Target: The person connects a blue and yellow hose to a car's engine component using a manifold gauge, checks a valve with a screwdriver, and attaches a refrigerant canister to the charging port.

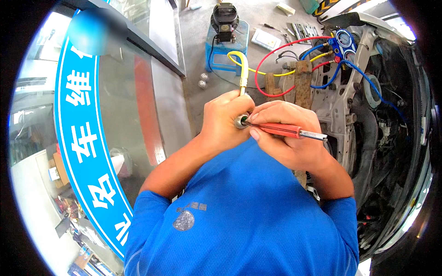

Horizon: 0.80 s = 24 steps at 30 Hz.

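My left hand [221, 120] is closed around the end of a yellow hose [244, 76], which comes out above the fist and curls over at the top. A round metal fitting [240, 121] with something green inside its mouth shows beside the left thumb, facing right. My right hand [294, 149] pinches a slim red-handled tool [282, 129], much like a screwdriver, near its left end. Its tip is at the fitting's mouth; I cannot tell how deep it reaches. From the handle's other end a notched metal shaft points right.
A blue gauge set [344, 43] with red, yellow and blue hoses rests on the opened car front [343, 124] at right. Ahead, a black device [224, 22] stands on a blue stool [244, 34]. Two small cans [202, 83] and a tool set [306, 31] lie on the floor. Glass doors [122, 92] flank the left.
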### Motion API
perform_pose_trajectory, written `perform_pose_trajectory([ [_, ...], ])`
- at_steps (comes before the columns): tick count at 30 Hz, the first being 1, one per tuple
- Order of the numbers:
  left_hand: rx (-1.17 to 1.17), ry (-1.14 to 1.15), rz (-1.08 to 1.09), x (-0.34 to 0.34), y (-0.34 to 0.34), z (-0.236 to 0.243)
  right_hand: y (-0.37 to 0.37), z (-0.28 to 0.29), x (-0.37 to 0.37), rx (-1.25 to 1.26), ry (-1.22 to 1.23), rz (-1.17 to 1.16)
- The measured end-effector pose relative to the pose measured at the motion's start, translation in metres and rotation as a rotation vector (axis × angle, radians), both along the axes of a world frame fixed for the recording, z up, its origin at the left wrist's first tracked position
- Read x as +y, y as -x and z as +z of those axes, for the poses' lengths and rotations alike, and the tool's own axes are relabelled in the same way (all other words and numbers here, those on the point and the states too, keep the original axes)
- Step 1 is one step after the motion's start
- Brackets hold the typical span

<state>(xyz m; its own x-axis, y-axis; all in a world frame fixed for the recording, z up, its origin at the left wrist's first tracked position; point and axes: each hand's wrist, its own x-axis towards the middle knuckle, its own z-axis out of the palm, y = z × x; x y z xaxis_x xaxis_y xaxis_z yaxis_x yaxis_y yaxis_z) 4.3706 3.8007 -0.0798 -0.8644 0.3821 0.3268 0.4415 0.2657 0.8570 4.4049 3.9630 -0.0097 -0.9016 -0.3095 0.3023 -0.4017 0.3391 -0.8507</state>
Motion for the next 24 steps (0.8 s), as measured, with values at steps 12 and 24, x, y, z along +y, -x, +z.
perform_pose_trajectory([
  [12,0.164,0.167,-0.009,-0.004,0.008,0.011,-0.003,0.009,0.004,0.043,-0.09,0.048],
  [24,0.108,0.178,-0.028,-0.009,0.004,0.014,-0.002,0.001,0.006,0.103,-0.08,0.06],
])
